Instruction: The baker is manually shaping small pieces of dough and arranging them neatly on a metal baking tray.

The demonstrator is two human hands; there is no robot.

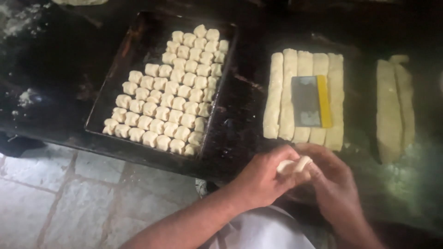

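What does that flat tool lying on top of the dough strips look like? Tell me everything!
The scraper is a flat rectangle with a dull grey, metal-looking blade and a yellow handle strip along its right edge. It lies flat on the middle of the row of pale dough strips, its long side running along them. Only the dough touches it; neither hand reaches it. Its blade looks smudged, maybe with flour.

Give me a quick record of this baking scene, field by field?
left hand: left hand holds one end of a small dough piece
right hand: right hand pinches the other end with its fingers
tray: dark baking tray, mostly filled with rows of shaped dough pieces
strips: five dough strips side by side beyond the hands
tool: dough scraper with a yellow edge, lying on the strips
far right: two more dough strips
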